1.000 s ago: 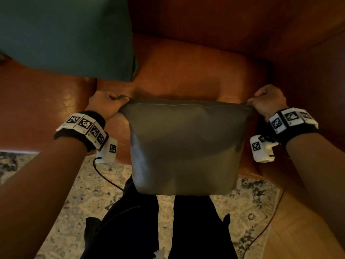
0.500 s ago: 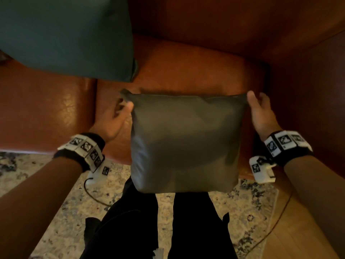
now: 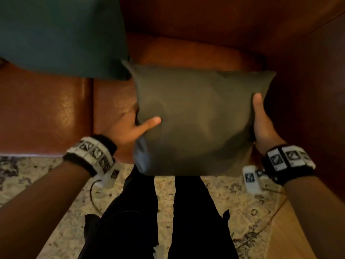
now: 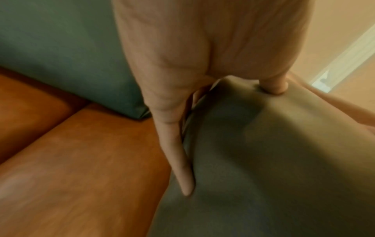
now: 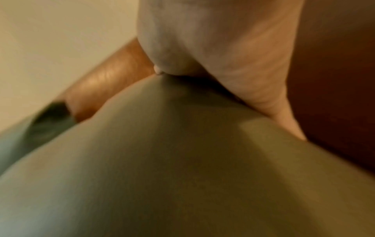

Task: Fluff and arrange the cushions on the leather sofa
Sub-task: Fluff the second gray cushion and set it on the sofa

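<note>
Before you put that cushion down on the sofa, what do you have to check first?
1. Left hand holds the olive cushion: ok, thumb on front, fingers along the side.
2. Right hand holds the other side: ok.
3. Cushion plump: cannot tell, there is a dent by the left thumb.
4. Bare seat on the sofa behind it: ok.
5. Teal cushion out of the way: ok, beside the spot.
6. Cable clear of the feet: cannot tell.
</note>
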`<move>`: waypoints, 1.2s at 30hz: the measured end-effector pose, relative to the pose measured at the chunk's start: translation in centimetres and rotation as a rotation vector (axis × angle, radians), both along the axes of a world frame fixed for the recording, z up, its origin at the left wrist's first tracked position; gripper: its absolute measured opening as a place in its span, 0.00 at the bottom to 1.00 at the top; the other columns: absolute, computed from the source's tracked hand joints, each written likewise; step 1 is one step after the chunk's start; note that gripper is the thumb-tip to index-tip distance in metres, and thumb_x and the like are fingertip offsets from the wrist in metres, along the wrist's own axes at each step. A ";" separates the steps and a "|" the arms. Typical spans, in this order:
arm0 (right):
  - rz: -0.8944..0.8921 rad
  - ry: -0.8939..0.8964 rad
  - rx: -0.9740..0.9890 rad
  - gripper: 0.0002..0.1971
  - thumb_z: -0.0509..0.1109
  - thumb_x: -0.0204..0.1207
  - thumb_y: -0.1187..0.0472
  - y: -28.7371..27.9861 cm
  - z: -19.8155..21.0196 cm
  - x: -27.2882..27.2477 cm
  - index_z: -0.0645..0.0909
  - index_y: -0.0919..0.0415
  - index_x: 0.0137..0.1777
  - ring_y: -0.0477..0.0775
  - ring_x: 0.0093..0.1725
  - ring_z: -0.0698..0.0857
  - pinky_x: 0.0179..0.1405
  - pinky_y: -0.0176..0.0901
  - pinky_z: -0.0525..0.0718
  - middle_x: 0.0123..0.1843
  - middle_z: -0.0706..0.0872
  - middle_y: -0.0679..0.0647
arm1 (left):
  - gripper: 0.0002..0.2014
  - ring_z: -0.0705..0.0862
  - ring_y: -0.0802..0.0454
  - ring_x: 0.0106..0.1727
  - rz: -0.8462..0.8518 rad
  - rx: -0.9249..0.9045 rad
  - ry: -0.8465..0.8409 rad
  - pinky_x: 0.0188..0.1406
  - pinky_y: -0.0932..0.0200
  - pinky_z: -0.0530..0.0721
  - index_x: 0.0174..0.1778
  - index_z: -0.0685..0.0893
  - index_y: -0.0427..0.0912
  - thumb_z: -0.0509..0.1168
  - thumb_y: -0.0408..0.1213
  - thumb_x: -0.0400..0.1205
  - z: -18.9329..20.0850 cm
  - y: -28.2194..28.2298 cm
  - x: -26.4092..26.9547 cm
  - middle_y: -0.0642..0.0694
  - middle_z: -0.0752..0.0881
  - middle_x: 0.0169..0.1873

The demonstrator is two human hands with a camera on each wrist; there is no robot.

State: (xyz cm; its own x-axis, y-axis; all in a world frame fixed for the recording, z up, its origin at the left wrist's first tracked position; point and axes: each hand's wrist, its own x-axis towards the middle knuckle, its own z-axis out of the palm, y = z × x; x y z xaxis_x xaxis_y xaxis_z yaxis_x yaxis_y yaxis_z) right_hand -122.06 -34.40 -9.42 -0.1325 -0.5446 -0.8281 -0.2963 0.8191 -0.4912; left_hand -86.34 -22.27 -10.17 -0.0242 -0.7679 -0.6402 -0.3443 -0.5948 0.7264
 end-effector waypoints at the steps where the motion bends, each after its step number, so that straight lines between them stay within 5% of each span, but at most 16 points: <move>1: -0.010 0.036 0.005 0.55 0.62 0.63 0.11 -1.4 -0.2 0.1 0.73 0.44 0.85 0.52 0.74 0.83 0.83 0.56 0.72 0.76 0.84 0.46 | 0.31 0.89 0.56 0.59 -0.073 -0.082 -0.213 0.65 0.47 0.87 0.73 0.76 0.55 0.64 0.69 0.80 -0.4 -1.8 0.6 0.59 0.88 0.55; 3: -0.003 0.093 0.023 0.65 0.56 0.53 0.05 -3.6 -1.5 0.3 0.70 0.43 0.87 0.55 0.80 0.78 0.87 0.60 0.67 0.82 0.79 0.47 | 0.45 0.88 0.31 0.41 -0.302 -0.208 -0.759 0.43 0.25 0.85 0.72 0.76 0.46 0.51 0.82 0.76 -1.3 -5.0 1.7 0.40 0.89 0.41; 5: 0.086 0.147 -0.019 0.63 0.47 0.55 0.04 -4.1 -2.4 0.6 0.64 0.39 0.89 0.55 0.87 0.69 0.89 0.62 0.60 0.88 0.71 0.45 | 0.49 0.86 0.24 0.39 -0.334 -0.120 -0.909 0.38 0.22 0.83 0.78 0.70 0.44 0.43 0.83 0.76 -1.9 -6.7 1.5 0.32 0.88 0.42; 7: 0.162 0.184 -0.086 0.52 0.42 0.70 0.12 -3.2 -2.6 0.3 0.59 0.37 0.90 0.53 0.89 0.63 0.90 0.59 0.55 0.91 0.64 0.45 | 0.48 0.87 0.24 0.49 -0.290 -0.091 -0.804 0.47 0.20 0.83 0.82 0.66 0.48 0.44 0.83 0.77 -3.5 -6.4 1.3 0.33 0.90 0.52; 8: 0.166 0.177 -0.098 0.47 0.42 0.74 0.15 -2.5 -2.4 -0.1 0.60 0.36 0.90 0.53 0.89 0.64 0.90 0.58 0.56 0.91 0.64 0.45 | 0.46 0.87 0.29 0.60 -0.207 -0.104 -0.620 0.58 0.20 0.82 0.84 0.65 0.54 0.48 0.82 0.77 -3.9 -5.8 1.1 0.38 0.89 0.61; 10: 0.134 0.139 -0.106 0.41 0.45 0.76 0.16 -0.9 -2.9 -2.1 0.65 0.31 0.86 0.53 0.86 0.70 0.87 0.59 0.64 0.88 0.70 0.46 | 0.34 0.80 0.49 0.77 0.061 -0.073 -0.125 0.72 0.37 0.81 0.83 0.66 0.71 0.61 0.74 0.81 -4.4 -4.2 0.7 0.55 0.81 0.76; 12: 0.081 0.176 -0.140 0.33 0.51 0.83 0.25 1.4 -4.0 -4.7 0.69 0.34 0.85 0.54 0.81 0.74 0.81 0.60 0.74 0.87 0.72 0.48 | 0.16 0.83 0.56 0.70 0.320 0.040 0.096 0.63 0.52 0.86 0.70 0.75 0.74 0.65 0.61 0.86 -4.5 -1.4 -0.1 0.60 0.84 0.69; 15: 0.177 0.278 -0.031 0.22 0.58 0.85 0.41 6.0 -6.6 -9.4 0.75 0.41 0.77 0.59 0.68 0.85 0.72 0.65 0.84 0.77 0.82 0.57 | 0.05 0.84 0.49 0.53 0.511 0.213 0.013 0.43 0.63 0.84 0.56 0.79 0.57 0.58 0.45 0.93 -5.8 3.5 -1.2 0.50 0.85 0.52; 17: 0.241 0.252 0.098 0.13 0.60 0.89 0.52 8.4 -7.6 -11.1 0.78 0.45 0.70 0.57 0.57 0.89 0.67 0.65 0.87 0.68 0.87 0.60 | 0.07 0.84 0.41 0.49 0.548 0.329 -0.075 0.38 0.58 0.83 0.60 0.75 0.46 0.54 0.32 0.93 -7.0 6.0 -1.6 0.39 0.83 0.55; 19: 0.230 0.139 0.197 0.13 0.61 0.91 0.64 9.8 -7.4 -10.7 0.78 0.53 0.72 0.58 0.59 0.89 0.59 0.54 0.89 0.66 0.88 0.59 | 0.09 0.84 0.41 0.39 0.538 0.437 -0.102 0.32 0.56 0.83 0.64 0.71 0.37 0.53 0.23 0.91 -7.3 7.2 -2.3 0.31 0.83 0.53; 21: 0.292 0.080 0.217 0.17 0.68 0.86 0.70 10.6 -7.4 -9.6 0.80 0.59 0.73 0.60 0.61 0.88 0.52 0.48 0.87 0.64 0.88 0.57 | 0.10 0.84 0.43 0.36 0.449 0.524 -0.120 0.35 0.55 0.86 0.61 0.74 0.33 0.62 0.21 0.86 -7.3 7.9 -3.0 0.33 0.87 0.44; 24: 0.308 0.165 0.106 0.17 0.74 0.82 0.67 11.0 -8.0 -8.1 0.83 0.58 0.69 0.59 0.58 0.88 0.55 0.54 0.84 0.60 0.90 0.54 | 0.02 0.84 0.44 0.37 0.214 0.437 -0.167 0.44 0.46 0.86 0.46 0.83 0.37 0.70 0.31 0.81 -7.1 7.9 -3.5 0.37 0.87 0.36; 27: 0.019 0.124 0.063 0.15 0.72 0.87 0.55 10.8 -7.8 -7.0 0.82 0.53 0.72 0.54 0.58 0.87 0.61 0.54 0.85 0.62 0.88 0.49 | 0.16 0.75 0.53 0.30 0.169 0.276 -0.288 0.39 0.56 0.73 0.29 0.79 0.44 0.68 0.30 0.84 -7.1 7.0 -3.7 0.47 0.78 0.25; 29: -0.107 0.112 0.025 0.09 0.72 0.86 0.52 10.4 -7.5 -6.4 0.84 0.50 0.63 0.55 0.57 0.88 0.60 0.54 0.85 0.60 0.90 0.50 | 0.14 0.77 0.53 0.29 0.303 0.277 -0.316 0.36 0.56 0.76 0.33 0.82 0.46 0.67 0.32 0.86 -7.5 6.7 -3.1 0.47 0.80 0.26; 32: -0.308 0.031 -0.039 0.04 0.75 0.84 0.61 9.9 -6.9 -5.0 0.85 0.50 0.55 0.55 0.55 0.88 0.56 0.51 0.86 0.58 0.91 0.55 | 0.09 0.82 0.57 0.26 0.494 0.366 -0.196 0.32 0.52 0.84 0.58 0.88 0.37 0.65 0.35 0.88 -8.0 6.5 -2.4 0.47 0.84 0.30; 36: -0.474 -0.164 -0.089 0.13 0.73 0.85 0.69 9.9 -6.5 -4.0 0.83 0.59 0.67 0.54 0.51 0.88 0.48 0.50 0.87 0.54 0.91 0.54 | 0.09 0.89 0.60 0.29 0.665 0.395 0.177 0.28 0.65 0.86 0.58 0.83 0.43 0.58 0.29 0.92 -6.3 5.4 -3.3 0.44 0.87 0.44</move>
